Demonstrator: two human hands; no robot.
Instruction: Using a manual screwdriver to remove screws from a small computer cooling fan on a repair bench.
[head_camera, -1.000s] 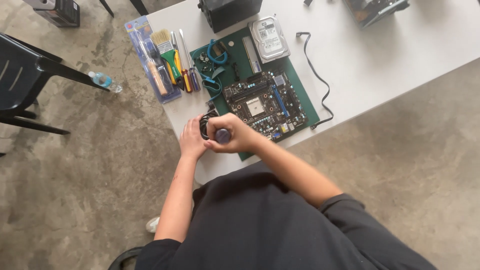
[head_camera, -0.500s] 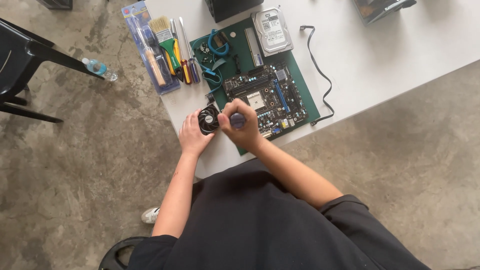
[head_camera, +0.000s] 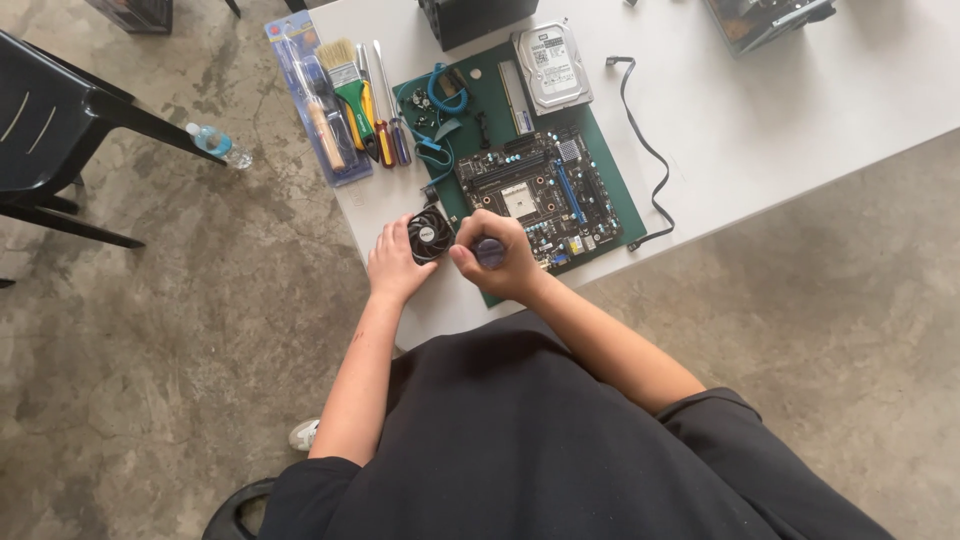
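The small black cooler fan (head_camera: 430, 234) sits at the near left corner of the white counter (head_camera: 800, 110), close to the counter's front edge and just left of the green mat (head_camera: 625, 205). The left hand (head_camera: 395, 262) cups it from the left and below, fingers wrapped on its rim, so that grip holds the fan. The fan's round face points up toward the camera; being round, it shows no clear long axis. The right hand (head_camera: 500, 255) is closed in a fist around a blue-handled screwdriver (head_camera: 489, 251), whose handle end faces up, its long axis running roughly straight down at the fan's right side; the tip is hidden.

Open room lies mostly to the right, on the bare counter beyond the black cable (head_camera: 640, 140). Just behind the hands the motherboard (head_camera: 540, 195) fills the mat, with a hard drive (head_camera: 552, 65) farther back. To the back left, a brush (head_camera: 345, 75) and a pack of tools (head_camera: 310, 100) crowd the counter's left edge. A black chair (head_camera: 60, 120) stands well apart on the floor.
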